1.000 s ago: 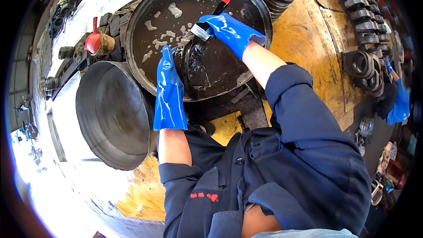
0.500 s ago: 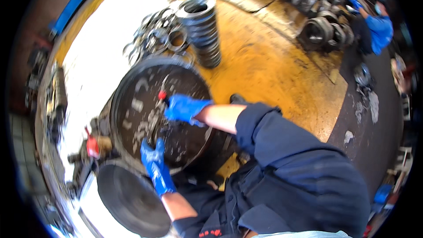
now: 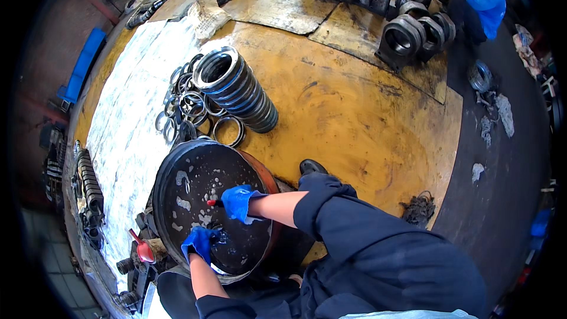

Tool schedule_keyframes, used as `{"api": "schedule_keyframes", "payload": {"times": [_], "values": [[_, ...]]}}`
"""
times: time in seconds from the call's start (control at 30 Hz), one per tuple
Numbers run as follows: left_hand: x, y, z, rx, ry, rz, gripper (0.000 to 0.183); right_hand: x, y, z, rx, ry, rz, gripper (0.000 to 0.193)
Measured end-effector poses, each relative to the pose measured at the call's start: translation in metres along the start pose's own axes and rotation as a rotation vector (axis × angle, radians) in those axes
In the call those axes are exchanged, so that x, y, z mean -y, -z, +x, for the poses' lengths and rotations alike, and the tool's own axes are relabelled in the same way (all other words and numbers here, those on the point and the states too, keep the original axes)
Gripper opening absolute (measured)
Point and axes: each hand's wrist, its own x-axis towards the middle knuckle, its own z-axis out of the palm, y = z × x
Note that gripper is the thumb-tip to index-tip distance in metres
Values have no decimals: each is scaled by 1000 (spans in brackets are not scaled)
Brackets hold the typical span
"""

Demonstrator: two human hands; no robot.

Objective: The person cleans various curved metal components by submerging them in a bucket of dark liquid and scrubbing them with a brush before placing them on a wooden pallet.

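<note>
The view is swinging up and away, so more floor [image 3: 366,142] is showing now, and the tub [image 3: 267,182] is sitting lower down. The right hand [image 3: 239,202], in a blue glove, is curling round the brush [image 3: 212,203]. A second ago the pale hairs of the brush were showing; now only the red end is poking out, so I can't tell where the hairs are touching. The left hand [image 3: 199,242] was standing up tall beside a dark ring. Now it is bending down at the near left side of the tub, with its fingers pointing to the dark water [image 3: 248,248]. I can't tell if those fingers are spreading or pinching something. The dark ring isn't showing clearly any more. A shiny patch [image 3: 220,237] is glinting next to the left hand, but I can't tell if it is ring or water. For the work, this seems to mean that both hands are staying busy over the tub, with the brush near the middle. The ring is likely hiding under the left hand or in the water. Past the tub, a tall stack of rings [image 3: 248,97] is leaning in the view, and loose rings [image 3: 189,103] are lying beside it. A red scoop [image 3: 143,251] is resting just left of the tub.
</note>
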Motion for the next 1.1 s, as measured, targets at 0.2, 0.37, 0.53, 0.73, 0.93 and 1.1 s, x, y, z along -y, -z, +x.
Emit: {"api": "schedule_keyframes", "payload": {"times": [0.2, 0.37, 0.53, 0.73, 0.93, 1.1], "values": [[29, -61, -4, -225, 299, -654, 16, 9, 11, -4, 5, 0, 6, 16], [-10, -62, -26, -370, 447, -888, 45, -21, -1, 24, 51, -163, 74, 24], [-46, -84, -57, -613, 413, -1390, 45, -18, 60, -2, 237, -42, 617, 38], [-41, -107, -64, -690, 462, -1376, 42, 73, 52, 12, 252, 112, 524, 26], [-24, -133, -51, -643, 529, -1887, 42, 117, 16, -22, 148, 504, 281, 42], [-48, -106, -49, -681, 491, -1304, 43, 57, 32, 26, 313, 141, 472, 41]]}}
